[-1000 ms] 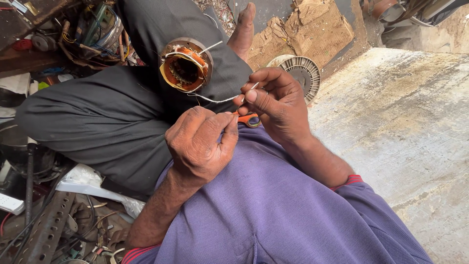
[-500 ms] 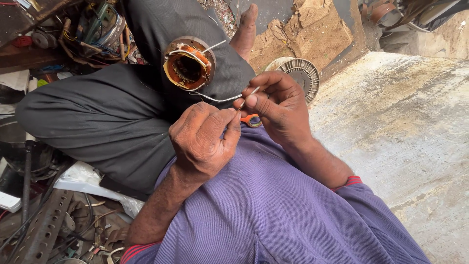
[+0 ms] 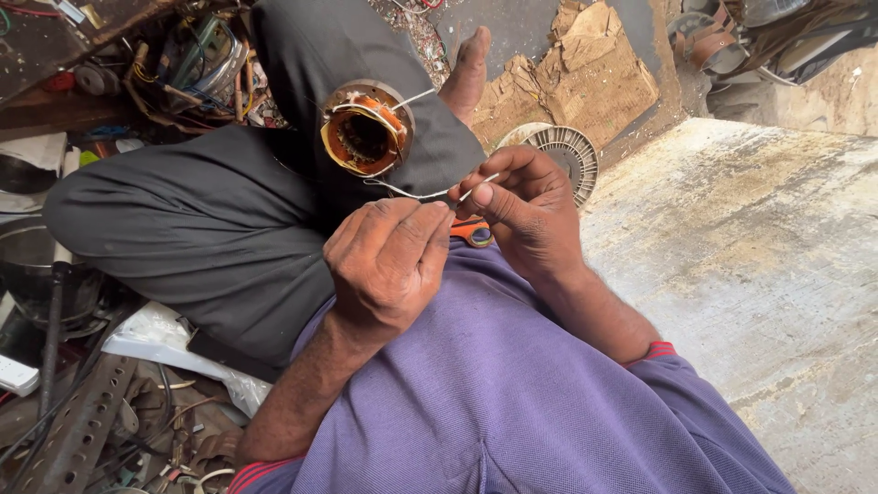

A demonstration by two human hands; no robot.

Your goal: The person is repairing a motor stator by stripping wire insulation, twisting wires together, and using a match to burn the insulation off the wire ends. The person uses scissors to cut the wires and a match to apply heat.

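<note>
— So, what fills my view first?

— Biggest is the purple shirt [image 3: 512, 402] along the bottom, then the dark trousers [image 3: 201, 229] over a folded leg on the left. To the right lies a pale concrete slab [image 3: 732, 256], and beyond it torn cardboard [image 3: 585, 82] on the floor.

— And the clutter?

— I see a heap of wires and scrap [image 3: 183, 64] at the upper left, a perforated metal strip [image 3: 82, 425] at the lower left, and a round slotted fan cover [image 3: 572, 151] just behind the right hand.

— Where is the motor winding?

— Resting on the knee, above both hands: a ring of metal with orange copper coils [image 3: 366, 137], its opening turned toward me. A thin white wire [image 3: 407, 192] runs from it down to the hands.

— How do the hands stand?

— My left hand [image 3: 389, 261] is seen from the back, its fingers pressed together around the wire's near stretch. My right hand [image 3: 526, 206] pinches the wire's free end between thumb and forefinger, the tip poking out just above. The two hands are almost touching.

— Anything smaller?

— An orange handle, scissors I think [image 3: 473, 230], peeks out between the hands, against the shirt.
</note>
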